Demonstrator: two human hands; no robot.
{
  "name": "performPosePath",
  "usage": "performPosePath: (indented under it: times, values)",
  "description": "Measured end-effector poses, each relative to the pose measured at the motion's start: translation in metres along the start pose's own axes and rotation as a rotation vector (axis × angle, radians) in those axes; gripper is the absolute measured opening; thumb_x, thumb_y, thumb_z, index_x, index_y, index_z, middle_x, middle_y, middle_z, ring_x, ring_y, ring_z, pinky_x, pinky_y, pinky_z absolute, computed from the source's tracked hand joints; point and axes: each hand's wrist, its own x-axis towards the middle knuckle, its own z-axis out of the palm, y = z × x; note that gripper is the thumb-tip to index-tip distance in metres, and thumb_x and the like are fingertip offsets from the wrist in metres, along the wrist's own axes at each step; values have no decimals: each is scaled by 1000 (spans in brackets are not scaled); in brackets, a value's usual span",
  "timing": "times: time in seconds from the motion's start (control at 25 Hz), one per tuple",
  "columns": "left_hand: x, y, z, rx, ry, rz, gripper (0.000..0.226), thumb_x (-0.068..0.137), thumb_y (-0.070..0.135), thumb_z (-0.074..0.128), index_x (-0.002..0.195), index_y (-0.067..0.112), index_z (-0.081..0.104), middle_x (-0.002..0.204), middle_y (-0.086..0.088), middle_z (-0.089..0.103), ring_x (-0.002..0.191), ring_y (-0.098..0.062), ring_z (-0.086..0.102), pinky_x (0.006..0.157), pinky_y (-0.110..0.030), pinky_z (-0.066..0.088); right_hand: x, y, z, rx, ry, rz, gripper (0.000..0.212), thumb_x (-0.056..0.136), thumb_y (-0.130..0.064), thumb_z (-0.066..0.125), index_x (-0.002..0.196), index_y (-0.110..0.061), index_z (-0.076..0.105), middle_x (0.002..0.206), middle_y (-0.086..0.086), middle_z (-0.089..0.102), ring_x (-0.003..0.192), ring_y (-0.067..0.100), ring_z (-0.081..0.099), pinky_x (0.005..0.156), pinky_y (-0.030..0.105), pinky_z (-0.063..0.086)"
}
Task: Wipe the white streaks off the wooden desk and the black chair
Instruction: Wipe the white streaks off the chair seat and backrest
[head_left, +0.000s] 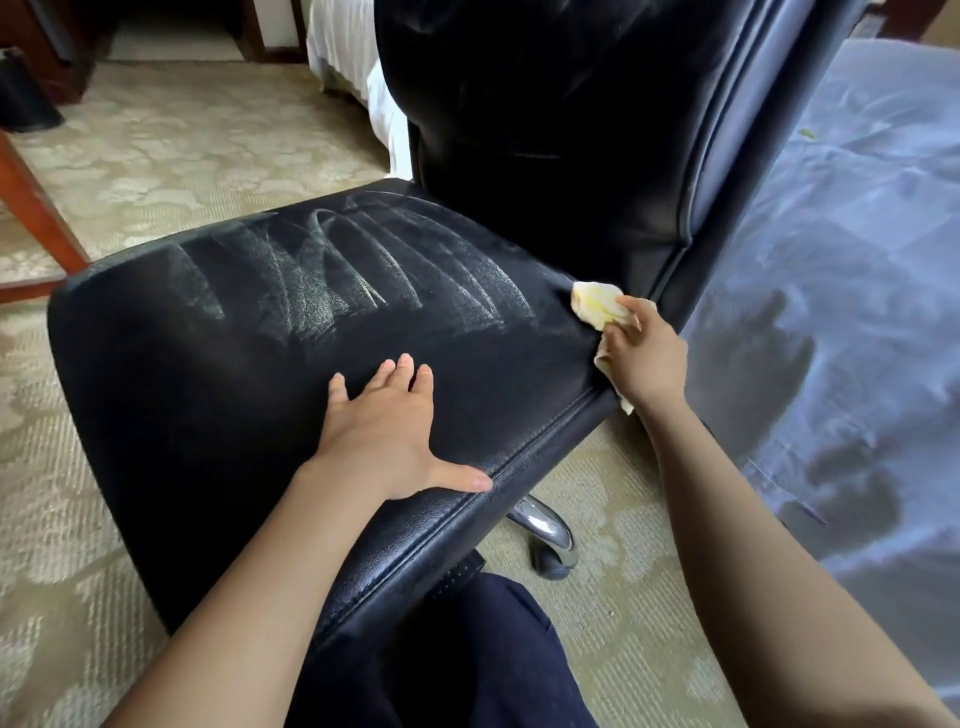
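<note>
Black chair (208, 389) fills mid-frame, seat facing the viewer, backrest (545, 130) upright behind it. White streaks (332, 275) lie in arcing, fan-like bands across the rear half of the seat, from the left edge almost to the right rear corner; the front half of the seat looks dark and free of them. Faint haze on the upper backrest, too dim to call. Cloth (597, 304), pale yellow and bunched, sits at the right rear corner of the seat, touching the leather beside the seam with the backrest. Right hand (647, 358) grips the cloth, fingers curled round it, a tail of cloth hanging below the palm. Left hand (384, 421) lies flat on the front of the seat, fingers straight and spread, thumb along the front seam, holding nothing; likely steadying the swivel seat. Judged step: chair part of the job in hand, seat not yet clean. Next move calls for a firm sweep of the cloth leftward through the streaked bands, with pressure enough to lift the residue and the left hand bracing. Below the seat, chrome base and caster (553, 558) on patterned carpet (182, 156). Blue cover (857, 260) to the right. Wooden leg (36, 208) at the left edge; cannot tell whether it belongs to the desk.
</note>
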Motion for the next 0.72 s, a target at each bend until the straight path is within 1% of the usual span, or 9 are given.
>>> performPosePath:
  times: [0.12,0.2,0.28,0.36,0.4,0.48,0.6,0.68,0.72]
  values:
    - [1,-5,-3,16,-5,16,128,62,85,51,152,16,-6,160,-2,-10,147,-15,-7,118,-52,1,-30,-12,-3,-69,-23,-47,40,89,-26,54,129,-29,54,111,7,66,103,26,58,76,25,35]
    - [2,-7,-6,37,-18,24,128,62,84,52,152,14,-4,160,-3,-8,148,-16,-4,118,-52,1,-61,-19,-2,-136,-65,-149,39,87,-34,56,125,-34,55,94,5,69,91,26,61,75,28,39]
    - [3,-8,-8,49,-22,23,127,62,85,50,153,14,-2,161,-4,-5,148,-17,-1,118,-52,2,-93,-25,0,-158,-105,-250,40,84,-41,56,124,-41,55,80,0,68,74,21,61,70,29,41]
    - [2,-10,-8,46,-8,15,124,63,88,44,153,14,2,161,-4,-3,148,-17,2,118,-51,3,-118,-26,1,-85,-146,-325,41,84,-37,61,123,-45,55,71,-3,67,56,7,52,62,24,40]
    - [2,-10,-8,41,-2,13,122,63,88,42,153,15,3,161,-4,-2,148,-17,3,118,-51,4,-126,-24,-1,-41,-162,-365,42,84,-35,62,124,-46,54,68,-5,66,51,5,48,58,19,38]
    - [0,-14,-7,40,12,13,120,63,88,41,152,16,5,161,-3,0,148,-17,4,118,-50,5,-130,-17,-3,13,-165,-430,44,85,-32,63,126,-45,53,59,-11,59,50,2,47,53,12,34]
    - [0,-19,-6,34,42,16,117,63,87,45,151,17,11,161,-3,6,147,-18,12,118,-46,10,-114,-6,-3,-6,-48,-393,42,87,-26,65,127,-36,55,47,-17,40,54,-3,49,50,10,31]
    - [0,-19,-10,32,74,12,111,63,86,46,147,17,20,158,-3,18,141,-21,28,114,-43,22,-96,-2,-1,-22,36,-304,40,88,-25,63,127,-30,56,47,-15,40,49,0,47,51,14,33]
    - [0,-16,-12,37,90,5,108,64,86,46,144,17,24,155,-3,26,137,-23,36,109,-40,28,-87,-1,-1,-26,46,-255,39,89,-26,62,128,-28,56,50,-13,45,50,2,47,53,16,33]
